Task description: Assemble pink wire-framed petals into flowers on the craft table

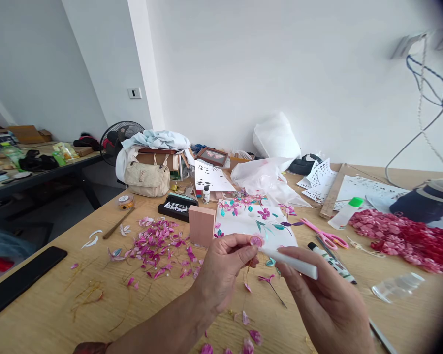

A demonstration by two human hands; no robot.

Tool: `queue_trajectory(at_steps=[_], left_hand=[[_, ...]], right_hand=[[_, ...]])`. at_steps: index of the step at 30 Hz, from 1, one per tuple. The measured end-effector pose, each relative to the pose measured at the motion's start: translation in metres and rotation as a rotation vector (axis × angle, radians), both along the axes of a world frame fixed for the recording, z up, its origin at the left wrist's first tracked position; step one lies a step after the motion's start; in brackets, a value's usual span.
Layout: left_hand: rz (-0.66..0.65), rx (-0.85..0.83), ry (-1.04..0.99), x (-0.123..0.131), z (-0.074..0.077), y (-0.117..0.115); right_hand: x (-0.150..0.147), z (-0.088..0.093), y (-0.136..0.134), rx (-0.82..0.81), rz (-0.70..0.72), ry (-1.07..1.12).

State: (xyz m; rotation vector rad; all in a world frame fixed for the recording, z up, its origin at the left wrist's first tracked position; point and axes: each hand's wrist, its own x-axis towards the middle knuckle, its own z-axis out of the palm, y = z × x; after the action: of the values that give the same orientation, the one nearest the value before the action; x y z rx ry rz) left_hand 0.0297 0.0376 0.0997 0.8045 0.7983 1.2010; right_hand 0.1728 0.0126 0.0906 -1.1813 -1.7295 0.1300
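Two bare hands were nearest, over a wooden table. Left hand: thumb and fingers pinched on one small pink flower piece. Right hand: thumb and fingers closed along one white stick.

Key relation: flower piece sat at the left fingertips, ahead and to the left of the right hand. Stick's long axis ran from the piece outward to the right and slightly back toward the wearer. Left hand was the nearer to the piece; the stick's inner end was at or just beside it, contact not certain.

Counts, working outward. Loose petals below the hands: at least five. Beyond the right hand: one clear plastic cup, one black-capped tube, one pair of pink scissors. Left of the left hand, one petal heap, too many to count. Past the hands, one white sheet with pink flowers and teal leaves, one upright wood block beside it. Farther: one black box, one small white bottle. Farthest: one beige handbag, one white sack by the wall.
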Motion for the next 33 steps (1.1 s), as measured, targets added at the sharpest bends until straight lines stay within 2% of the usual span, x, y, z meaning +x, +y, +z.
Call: queue_trajectory(at_steps=[7,10,13,16,20,24,33], left_hand=[[0.000,0.028,-0.014,0.001,0.000,0.001],[0.031,0.029,0.038,-0.001,-0.001,0.001],[0.033,0.045,0.103,-0.005,0.000,0.002],[-0.005,0.065,0.130,-0.007,0.002,0.002],[-0.096,0.068,0.166,-0.007,0.002,-0.001],[-0.165,0.077,0.174,-0.003,-0.006,-0.001],[-0.188,0.129,0.218,-0.002,-0.017,0.001]], right_hand=[[0.000,-0.002,0.000,-0.048,0.013,0.076],[0.007,0.002,0.005,-0.089,-0.065,0.272],[0.029,0.004,0.018,-0.209,-0.168,0.559],[0.063,-0.001,0.032,-0.256,-0.167,0.681],[0.103,-0.017,0.042,-0.391,-0.155,0.602],[0.118,-0.037,0.046,-0.595,-0.116,0.534],[0.130,-0.085,0.060,-0.618,-0.184,0.387]])
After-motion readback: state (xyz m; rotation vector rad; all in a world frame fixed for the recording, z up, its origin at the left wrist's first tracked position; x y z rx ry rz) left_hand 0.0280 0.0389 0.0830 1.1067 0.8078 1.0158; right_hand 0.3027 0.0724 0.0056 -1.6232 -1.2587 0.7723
